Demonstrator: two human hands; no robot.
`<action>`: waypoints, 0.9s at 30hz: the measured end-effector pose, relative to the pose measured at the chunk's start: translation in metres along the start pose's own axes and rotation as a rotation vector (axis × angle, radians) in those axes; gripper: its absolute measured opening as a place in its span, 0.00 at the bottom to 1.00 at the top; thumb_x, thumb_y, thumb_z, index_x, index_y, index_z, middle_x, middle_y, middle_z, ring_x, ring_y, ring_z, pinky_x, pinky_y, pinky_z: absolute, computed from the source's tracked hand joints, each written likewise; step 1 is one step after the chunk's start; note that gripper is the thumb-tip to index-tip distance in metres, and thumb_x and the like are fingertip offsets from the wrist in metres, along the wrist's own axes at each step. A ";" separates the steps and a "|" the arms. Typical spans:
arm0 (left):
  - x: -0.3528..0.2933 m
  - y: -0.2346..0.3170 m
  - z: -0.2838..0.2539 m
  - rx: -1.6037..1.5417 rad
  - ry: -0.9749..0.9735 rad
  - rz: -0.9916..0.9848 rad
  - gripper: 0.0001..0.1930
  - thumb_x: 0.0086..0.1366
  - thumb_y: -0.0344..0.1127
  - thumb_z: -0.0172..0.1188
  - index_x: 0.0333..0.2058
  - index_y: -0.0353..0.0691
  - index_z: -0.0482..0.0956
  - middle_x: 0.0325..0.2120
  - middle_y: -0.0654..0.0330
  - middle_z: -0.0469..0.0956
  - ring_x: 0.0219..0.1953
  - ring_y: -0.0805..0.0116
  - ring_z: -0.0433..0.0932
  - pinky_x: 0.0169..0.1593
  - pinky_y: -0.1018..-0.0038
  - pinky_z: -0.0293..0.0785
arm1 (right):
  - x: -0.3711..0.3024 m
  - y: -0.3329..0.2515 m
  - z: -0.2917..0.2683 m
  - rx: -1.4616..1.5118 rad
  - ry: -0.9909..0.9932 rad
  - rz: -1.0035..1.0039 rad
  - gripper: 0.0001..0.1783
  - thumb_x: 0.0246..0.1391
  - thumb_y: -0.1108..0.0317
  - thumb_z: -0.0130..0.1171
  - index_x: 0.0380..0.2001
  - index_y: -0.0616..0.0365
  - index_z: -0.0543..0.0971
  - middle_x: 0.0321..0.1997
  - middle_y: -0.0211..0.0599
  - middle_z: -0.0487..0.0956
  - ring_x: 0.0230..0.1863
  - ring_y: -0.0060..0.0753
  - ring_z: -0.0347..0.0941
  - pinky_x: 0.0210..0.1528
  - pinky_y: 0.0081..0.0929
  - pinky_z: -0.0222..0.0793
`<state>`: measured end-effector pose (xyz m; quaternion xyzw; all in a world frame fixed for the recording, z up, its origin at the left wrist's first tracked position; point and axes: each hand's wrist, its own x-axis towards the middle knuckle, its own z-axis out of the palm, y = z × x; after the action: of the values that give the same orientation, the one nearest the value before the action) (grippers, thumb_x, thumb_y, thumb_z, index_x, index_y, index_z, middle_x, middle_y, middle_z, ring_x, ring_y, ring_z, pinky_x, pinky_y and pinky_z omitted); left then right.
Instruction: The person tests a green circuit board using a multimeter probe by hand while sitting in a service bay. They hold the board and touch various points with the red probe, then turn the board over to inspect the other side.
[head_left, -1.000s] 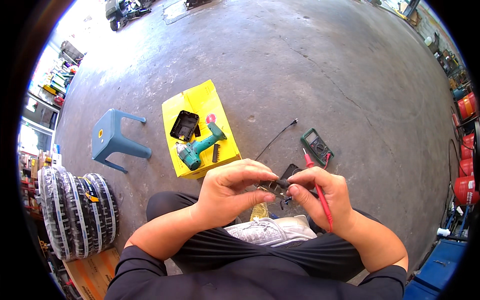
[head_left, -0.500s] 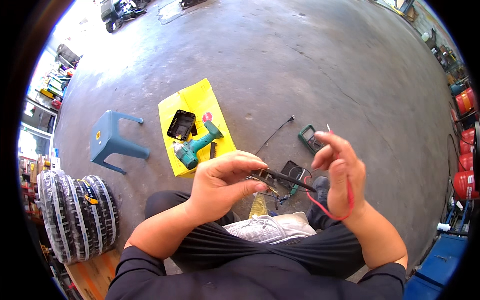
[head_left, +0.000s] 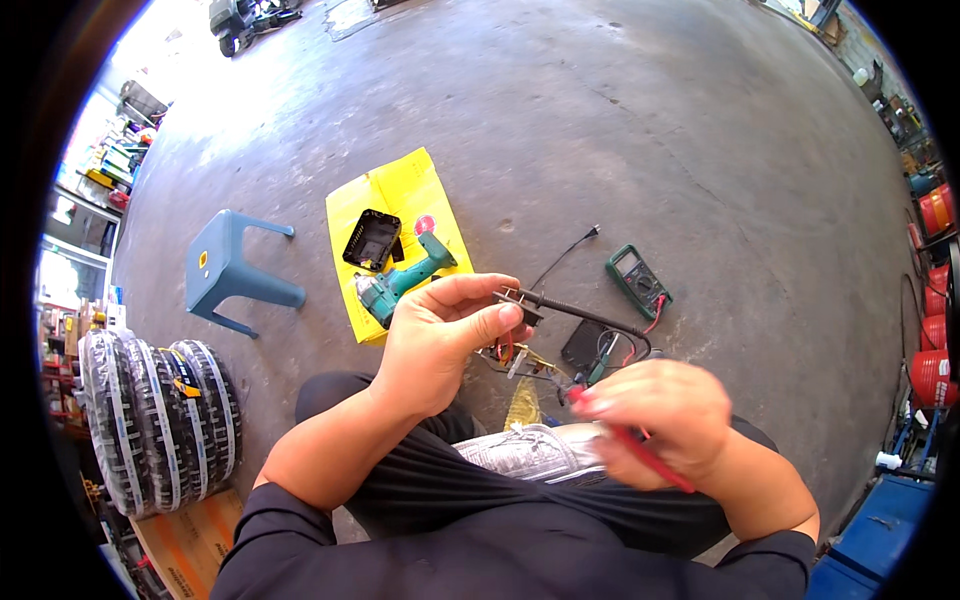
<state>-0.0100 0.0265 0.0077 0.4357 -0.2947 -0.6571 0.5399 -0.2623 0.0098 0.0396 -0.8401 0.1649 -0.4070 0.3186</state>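
My left hand (head_left: pixel 430 335) pinches a small black electronic part (head_left: pixel 524 308) with metal tabs between thumb and fingers. Against that part lies a black test probe (head_left: pixel 585 315), its cable bending down to the right. Reddish wires show under the part. My right hand (head_left: pixel 670 415), smeared by motion, is closed round a red test probe (head_left: pixel 650 462), which points up and left toward the left hand. On the floor beyond the right hand rests a green-edged multimeter (head_left: pixel 638 280) with a red lead plugged in. A flat black box (head_left: pixel 584 344) sits between the hands, partly hidden by cables.
A teal power driver (head_left: pixel 408 278) and an open black plastic shell (head_left: pixel 372 240) lie on yellow cardboard (head_left: pixel 385 180). A blue stool (head_left: pixel 225 265) stands left, above wrapped tyres (head_left: pixel 160 420). A cord with a plug (head_left: pixel 592 232) lies ahead. Red drums (head_left: pixel 932 378) line the right.
My right hand has dropped toward my lap, and the red probe now points up-left. My left hand has turned, showing the part and black probe more fully. The multimeter is no longer covered.
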 end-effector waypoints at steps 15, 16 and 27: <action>-0.005 -0.001 0.014 0.118 0.049 0.115 0.15 0.60 0.23 0.69 0.46 0.29 0.81 0.32 0.58 0.84 0.34 0.76 0.82 0.36 0.81 0.77 | 0.015 0.014 0.010 -0.233 0.109 0.038 0.16 0.41 0.76 0.72 0.37 0.59 0.82 0.34 0.37 0.84 0.53 0.48 0.79 0.52 0.39 0.76; -0.007 0.000 0.014 0.147 0.039 0.104 0.14 0.60 0.23 0.69 0.45 0.29 0.81 0.31 0.59 0.84 0.34 0.77 0.82 0.37 0.81 0.78 | 0.015 0.015 0.014 0.009 0.116 0.095 0.16 0.52 0.78 0.65 0.45 0.66 0.78 0.45 0.56 0.82 0.50 0.44 0.81 0.48 0.36 0.77; -0.014 -0.004 0.016 0.476 -0.106 0.376 0.16 0.54 0.17 0.70 0.43 0.27 0.81 0.40 0.52 0.81 0.40 0.69 0.83 0.44 0.77 0.82 | 0.005 0.005 0.013 0.425 0.162 0.460 0.10 0.52 0.80 0.62 0.39 0.66 0.82 0.43 0.50 0.85 0.50 0.43 0.82 0.55 0.39 0.76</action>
<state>-0.0257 0.0396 0.0156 0.4528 -0.5436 -0.4798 0.5188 -0.2495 0.0085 0.0333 -0.6603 0.2867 -0.4153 0.5562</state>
